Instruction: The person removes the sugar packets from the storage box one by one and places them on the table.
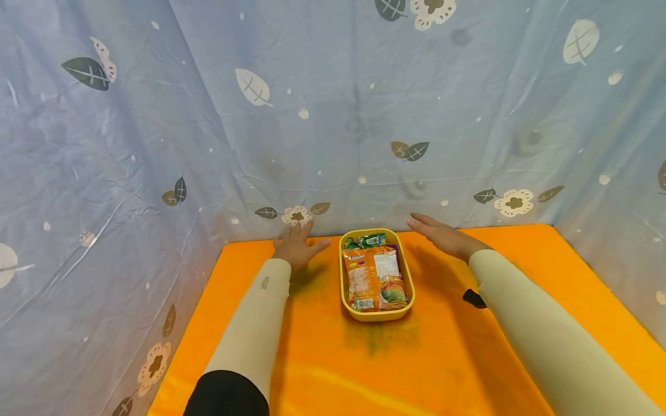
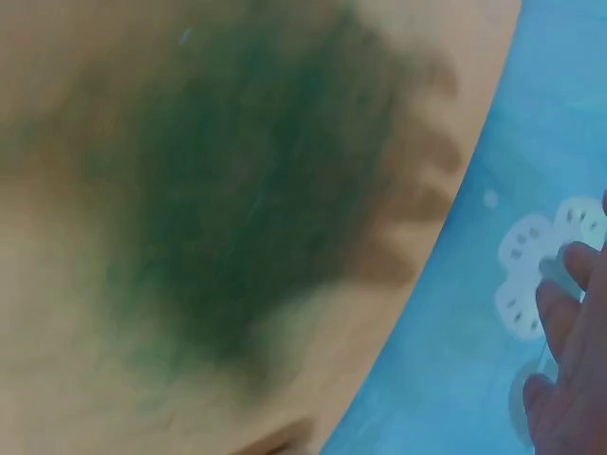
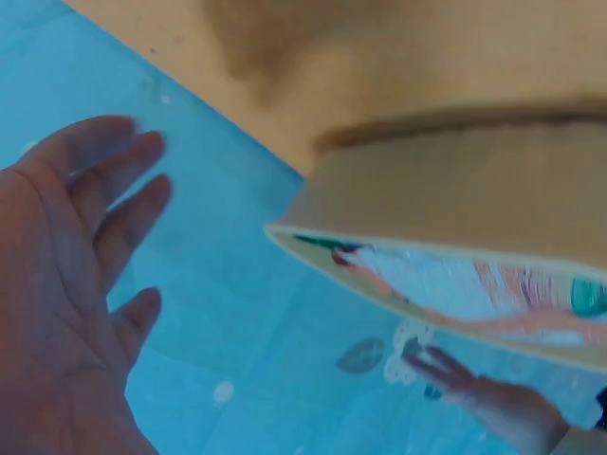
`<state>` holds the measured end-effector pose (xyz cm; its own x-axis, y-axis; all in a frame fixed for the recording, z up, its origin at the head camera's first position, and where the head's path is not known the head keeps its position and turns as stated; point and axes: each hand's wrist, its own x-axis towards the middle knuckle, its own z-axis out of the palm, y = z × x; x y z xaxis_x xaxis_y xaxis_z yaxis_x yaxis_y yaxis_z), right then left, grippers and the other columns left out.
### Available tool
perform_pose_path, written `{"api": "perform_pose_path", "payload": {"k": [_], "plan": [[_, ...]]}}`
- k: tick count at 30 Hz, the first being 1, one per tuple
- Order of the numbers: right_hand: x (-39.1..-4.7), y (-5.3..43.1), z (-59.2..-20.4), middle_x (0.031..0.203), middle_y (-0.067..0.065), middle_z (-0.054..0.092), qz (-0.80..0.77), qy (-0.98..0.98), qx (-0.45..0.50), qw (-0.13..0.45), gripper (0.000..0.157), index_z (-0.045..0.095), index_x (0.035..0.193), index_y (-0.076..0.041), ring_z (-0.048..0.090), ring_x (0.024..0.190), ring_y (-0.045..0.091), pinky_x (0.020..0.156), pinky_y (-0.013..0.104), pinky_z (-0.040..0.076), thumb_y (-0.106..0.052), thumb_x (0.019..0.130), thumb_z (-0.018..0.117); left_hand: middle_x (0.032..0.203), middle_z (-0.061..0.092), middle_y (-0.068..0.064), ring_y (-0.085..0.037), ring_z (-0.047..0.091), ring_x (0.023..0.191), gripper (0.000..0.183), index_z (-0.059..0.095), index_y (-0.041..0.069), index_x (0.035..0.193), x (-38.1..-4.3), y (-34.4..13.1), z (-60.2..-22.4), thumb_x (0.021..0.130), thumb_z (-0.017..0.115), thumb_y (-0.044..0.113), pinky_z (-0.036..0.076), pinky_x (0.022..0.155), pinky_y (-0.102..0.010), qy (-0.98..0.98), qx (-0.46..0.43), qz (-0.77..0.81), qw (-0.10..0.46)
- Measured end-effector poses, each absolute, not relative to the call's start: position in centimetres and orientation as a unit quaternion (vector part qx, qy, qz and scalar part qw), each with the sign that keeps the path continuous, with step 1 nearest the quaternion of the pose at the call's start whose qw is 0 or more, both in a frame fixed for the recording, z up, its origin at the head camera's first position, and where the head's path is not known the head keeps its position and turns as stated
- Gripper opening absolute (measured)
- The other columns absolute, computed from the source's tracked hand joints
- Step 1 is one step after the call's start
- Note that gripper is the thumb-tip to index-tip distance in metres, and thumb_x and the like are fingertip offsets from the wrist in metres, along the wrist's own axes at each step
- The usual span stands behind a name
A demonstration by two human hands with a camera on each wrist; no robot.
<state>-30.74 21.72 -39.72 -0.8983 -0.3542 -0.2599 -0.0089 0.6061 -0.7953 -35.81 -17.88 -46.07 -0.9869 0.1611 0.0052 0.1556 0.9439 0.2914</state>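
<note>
A yellow oblong basket [image 1: 411, 293] stands on the orange surface between the two hands. Inside it lie an orange snack bag [image 1: 370, 286] and, behind that, a green packet [image 1: 372, 240]; a bit of purple wrapping shows at the right. To the basket's left, the left hand [image 1: 298, 247] hovers with fingers spread, touching nothing. On the other side the right hand [image 1: 442, 236] is held off the basket, its fingers extended. The right wrist view shows that right hand [image 3: 71, 284] with an empty palm, beside the basket wall [image 3: 455, 190].
An orange cloth [image 1: 322, 358] covers the table. Blue patterned curtains [image 1: 333, 115] hang close behind it and along both sides. Hand shadows fall on the cloth. A small black strap [image 1: 474, 299] shows by the right forearm.
</note>
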Motion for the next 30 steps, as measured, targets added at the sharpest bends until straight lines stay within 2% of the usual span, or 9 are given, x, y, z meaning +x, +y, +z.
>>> {"api": "perform_pose_path", "payload": {"k": [5,9,14,17,20,24,26,30], "plan": [[-30.6,21.2,-39.2,0.144,0.017,0.038,-0.489,0.834,-0.101,0.233,0.086,0.013,0.153,-0.026,0.045,0.123,0.042,0.102,0.055,0.034,-0.075,0.086,0.036,0.153,0.028,0.000,-0.032,0.019,0.140,0.099,0.027,0.028,0.151,-34.8,-16.3,-46.0,0.074,0.029,0.089,0.007,0.102,-0.069,0.978,0.111,0.178,0.024],[-30.5,20.8,-39.1,0.136,0.022,0.046,-0.530,0.803,-0.105,0.254,0.080,0.019,0.152,-0.025,0.052,0.115,0.041,0.098,0.053,0.039,-0.072,0.089,0.035,0.147,0.040,0.000,-0.028,0.032,0.135,0.091,0.034,0.024,0.149,-33.6,-15.4,-45.9,0.080,0.034,0.083,0.017,0.106,-0.061,0.965,0.131,0.219,0.059],[-30.1,19.8,-38.9,0.132,0.026,0.049,-0.563,0.769,-0.102,0.285,0.079,0.027,0.150,-0.022,0.053,0.113,0.043,0.095,0.053,0.042,-0.072,0.089,0.036,0.136,0.052,-0.001,-0.025,0.046,0.125,0.084,0.045,0.021,0.142,-32.8,-14.9,-46.1,0.083,0.037,0.079,0.034,0.103,-0.047,0.950,0.126,0.269,0.095],[-29.8,19.2,-38.7,0.131,0.027,0.049,-0.555,0.772,-0.092,0.296,0.083,0.028,0.150,-0.022,0.054,0.112,0.043,0.092,0.051,0.045,-0.075,0.086,0.038,0.122,0.060,0.004,-0.018,0.055,0.111,0.076,0.059,0.023,0.128,-32.5,-14.7,-46.4,0.081,0.040,0.080,0.042,0.096,-0.042,0.948,0.127,0.277,0.096],[-29.6,18.6,-38.5,0.131,0.027,0.048,-0.543,0.779,-0.082,0.304,0.086,0.027,0.150,-0.023,0.055,0.111,0.043,0.091,0.050,0.047,-0.076,0.084,0.040,0.104,0.063,0.008,-0.015,0.057,0.093,0.060,0.066,0.026,0.109,-32.4,-14.4,-46.7,0.082,0.045,0.076,0.047,0.085,-0.037,0.942,0.140,0.286,0.103],[-29.4,17.7,-38.4,0.134,0.026,0.045,-0.525,0.790,-0.076,0.309,0.089,0.026,0.150,-0.021,0.056,0.110,0.042,0.090,0.049,0.048,-0.076,0.082,0.044,0.084,0.060,0.005,-0.017,0.055,0.074,0.041,0.064,0.024,0.092,-32.1,-13.8,-46.9,0.089,0.052,0.063,0.046,0.068,-0.034,0.931,0.154,0.307,0.118],[-29.3,17.1,-38.5,0.135,0.024,0.044,-0.517,0.794,-0.079,0.310,0.091,0.026,0.149,-0.019,0.056,0.110,0.041,0.090,0.049,0.048,-0.076,0.082,0.045,0.077,0.056,-0.001,-0.020,0.053,0.066,0.036,0.061,0.020,0.087,-31.9,-13.5,-46.8,0.092,0.053,0.055,0.044,0.061,-0.034,0.925,0.158,0.322,0.126],[-29.0,16.2,-38.7,0.134,0.024,0.040,-0.503,0.802,-0.091,0.311,0.091,0.026,0.147,-0.016,0.055,0.109,0.039,0.091,0.049,0.047,-0.075,0.082,0.047,0.073,0.051,-0.005,-0.022,0.051,0.063,0.033,0.055,0.015,0.083,-31.9,-13.0,-46.7,0.094,0.054,0.046,0.042,0.058,-0.034,0.916,0.152,0.344,0.138]]}}
